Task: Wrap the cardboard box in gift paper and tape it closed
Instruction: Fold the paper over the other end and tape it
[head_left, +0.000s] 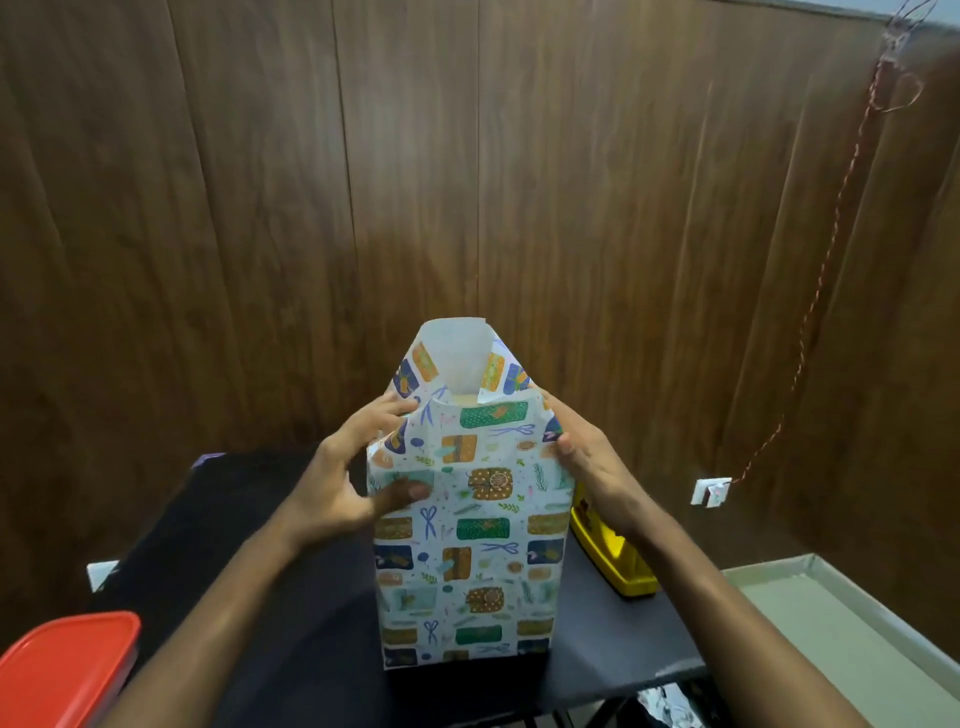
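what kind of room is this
Probably a home room or small office used as a craft corner: wood-panelled wall, a small black table, a wall socket with a loose wire.

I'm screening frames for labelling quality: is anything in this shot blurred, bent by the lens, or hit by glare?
Head view: the left hand shows motion smear at the thumb; the right hand is sharper. The wall panels bow outward from wide-angle distortion and carry soft light sheen. The wrapped box is evenly lit and its print readable.
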